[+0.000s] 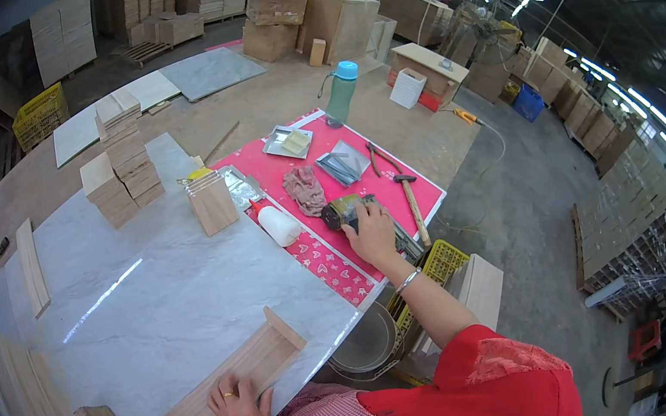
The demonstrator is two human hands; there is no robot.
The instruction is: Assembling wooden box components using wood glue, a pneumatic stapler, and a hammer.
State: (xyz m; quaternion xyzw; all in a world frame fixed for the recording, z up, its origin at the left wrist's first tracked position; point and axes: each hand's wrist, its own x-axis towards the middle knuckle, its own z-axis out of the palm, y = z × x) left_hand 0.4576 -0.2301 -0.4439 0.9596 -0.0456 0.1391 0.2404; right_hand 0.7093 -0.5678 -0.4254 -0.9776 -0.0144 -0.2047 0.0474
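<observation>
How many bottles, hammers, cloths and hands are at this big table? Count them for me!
Bottles: 2 (green bottle, white bottle)
Hammer: 1
Cloth: 1
Hands: 2 (left hand, right hand)
Total: 6

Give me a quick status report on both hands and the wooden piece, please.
Left hand resting on the wooden piece. Right hand on the olive-and-black tool, grip partly hidden. Hammer lying close to the tool's right.

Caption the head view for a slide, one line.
Left hand on a wooden piece with raised ends; right hand on a nailer-like tool at the pink mat.
</observation>
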